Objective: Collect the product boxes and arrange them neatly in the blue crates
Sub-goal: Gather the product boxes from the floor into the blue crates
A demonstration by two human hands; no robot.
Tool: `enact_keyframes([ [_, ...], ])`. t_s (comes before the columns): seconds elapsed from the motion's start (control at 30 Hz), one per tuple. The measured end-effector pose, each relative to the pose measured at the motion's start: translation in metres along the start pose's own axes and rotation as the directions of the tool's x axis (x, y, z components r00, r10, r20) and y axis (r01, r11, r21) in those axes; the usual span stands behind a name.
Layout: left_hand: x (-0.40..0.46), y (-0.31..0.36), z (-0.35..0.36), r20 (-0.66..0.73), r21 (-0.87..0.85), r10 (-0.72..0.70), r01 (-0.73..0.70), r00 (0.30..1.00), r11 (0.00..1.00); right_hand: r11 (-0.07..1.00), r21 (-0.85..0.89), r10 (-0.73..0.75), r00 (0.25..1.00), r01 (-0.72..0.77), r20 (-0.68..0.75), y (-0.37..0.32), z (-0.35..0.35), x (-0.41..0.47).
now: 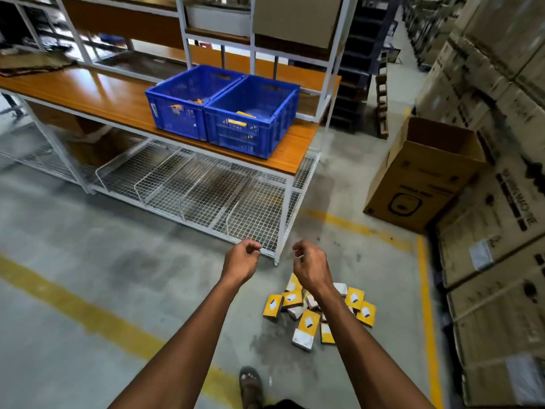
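Nearest, a sandalled foot is seen on the concrete floor, beside a yellow floor line.

Both forearms are stretched forward. The left hand and right hand are held in the air, fingers loosely curled, nothing grasped in either.

Below the right forearm, a loose pile of product boxes is scattered on the floor. About ten can be counted, mostly yellow-faced with white ends; some are partly hidden by the arm, so the count is not exact. No common direction is kept: long axes point various ways, and several boxes lie tilted on one another.

Further off, an orange-topped desk with a white frame is seen, wire mesh baskets beneath it. Two blue crates are set on the desk, side by side and touching. A few yellow items are glimpsed in each; their number cannot be told.

To the right, one open cardboard carton stands tilted on the floor against stacked cartons. Shelving is seen behind the desk.
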State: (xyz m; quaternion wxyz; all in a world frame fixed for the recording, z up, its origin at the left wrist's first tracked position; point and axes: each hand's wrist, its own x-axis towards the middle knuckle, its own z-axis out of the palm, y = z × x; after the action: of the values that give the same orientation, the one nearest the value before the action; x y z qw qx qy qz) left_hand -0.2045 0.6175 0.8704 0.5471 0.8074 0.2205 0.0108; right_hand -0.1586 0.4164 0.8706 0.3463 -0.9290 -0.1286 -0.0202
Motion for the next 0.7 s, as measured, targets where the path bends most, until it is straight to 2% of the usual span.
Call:
enact_keyframes([
  [0.3,-0.042,0.021,0.085,0.068,0.047,0.004,-0.007,0.998,0.999,0.996,-0.04,0.08,0.996,-0.078,0.043,0.076,-0.066,-0.036],
  [0.47,-0.05,0.032,0.146,0.051,0.095,-0.018,0.013,0.999,0.995,0.996,-0.033,0.086,0.993,-0.083,0.085,0.133,-0.094,-0.033],
  [0.7,-0.067,0.037,0.278,-0.002,0.14,-0.176,0.175,0.984,0.975,0.995,-0.029,0.096,0.975,-0.092,0.2,0.264,-0.144,-0.032],
])
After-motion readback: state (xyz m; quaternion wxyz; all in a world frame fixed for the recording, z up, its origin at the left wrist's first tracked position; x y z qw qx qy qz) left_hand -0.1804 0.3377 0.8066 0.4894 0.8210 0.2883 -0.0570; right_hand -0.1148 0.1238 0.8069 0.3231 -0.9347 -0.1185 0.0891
